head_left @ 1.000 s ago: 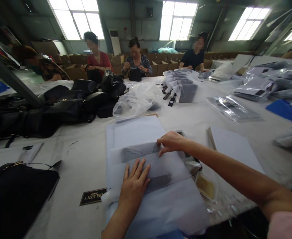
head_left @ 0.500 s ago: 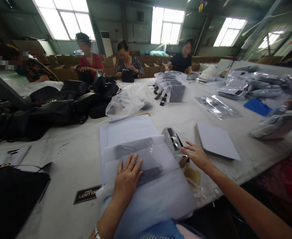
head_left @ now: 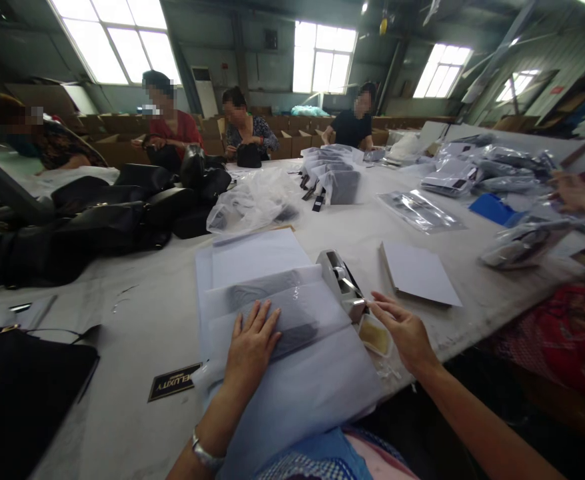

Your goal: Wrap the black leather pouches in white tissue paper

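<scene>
My left hand [head_left: 253,340] lies flat, fingers spread, on a dark grey item [head_left: 292,330] folded inside white translucent wrapping paper [head_left: 322,373]. A silver bracelet is on that wrist. My right hand [head_left: 402,327] is at the cutter end of a grey tape dispenser [head_left: 340,280], its thumb and forefinger pinched at the clear tape's end; the tape itself hardly shows. Beside these fingers is a small white dish [head_left: 375,335] with a yellowish pad. Under the wrapped item are stacked white sheets [head_left: 262,250].
Black handbags [head_left: 102,220] are piled at the left, with another black bag [head_left: 27,393] nearer. A black card [head_left: 172,383] lies left of the paper. White boards [head_left: 420,273], bagged goods [head_left: 487,167] and a co-worker's hand [head_left: 582,197] are at the right. Several people sit opposite.
My right hand has come down onto the dispenser's cutter end, and its spread fingers have closed together. My left hand stays on the wrapped item. The view has shifted slightly.
</scene>
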Motion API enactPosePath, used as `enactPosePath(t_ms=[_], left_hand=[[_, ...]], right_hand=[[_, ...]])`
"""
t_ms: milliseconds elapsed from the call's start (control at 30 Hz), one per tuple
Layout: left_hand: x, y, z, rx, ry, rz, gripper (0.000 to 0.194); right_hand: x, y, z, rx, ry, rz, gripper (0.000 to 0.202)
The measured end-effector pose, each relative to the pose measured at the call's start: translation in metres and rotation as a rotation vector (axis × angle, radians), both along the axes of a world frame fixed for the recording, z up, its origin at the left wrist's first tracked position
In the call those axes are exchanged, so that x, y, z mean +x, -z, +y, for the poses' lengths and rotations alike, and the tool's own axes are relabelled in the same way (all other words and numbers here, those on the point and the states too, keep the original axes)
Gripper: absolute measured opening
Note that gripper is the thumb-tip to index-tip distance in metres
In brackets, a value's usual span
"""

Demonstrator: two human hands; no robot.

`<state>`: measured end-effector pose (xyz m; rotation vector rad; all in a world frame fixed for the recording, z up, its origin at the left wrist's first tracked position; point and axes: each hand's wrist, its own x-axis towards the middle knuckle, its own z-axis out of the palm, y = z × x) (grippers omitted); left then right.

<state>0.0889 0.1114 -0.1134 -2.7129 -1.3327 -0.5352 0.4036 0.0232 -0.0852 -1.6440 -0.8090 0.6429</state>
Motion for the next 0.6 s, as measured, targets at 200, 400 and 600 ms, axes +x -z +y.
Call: enactPosePath(t_ms=[200, 400, 600], left_hand=[[0.0, 0.002, 0.001, -0.018, 0.003, -0.058, 0.043], [-0.001, 0.004, 0.002, -0.035, 0.009, -0.06, 0.044], [-0.002, 0.004, 0.003, -0.033, 0.011, -0.036, 0.044]], right_hand=[[0.004, 0.025, -0.014, -0.149, -0.047, 0.191, 0.048], [0.031, 0.034, 0.002, -0.212, -0.119, -0.197, 0.044], [0.044, 0.011, 0.013, -0.187, -0.213, -0.668, 0.03]])
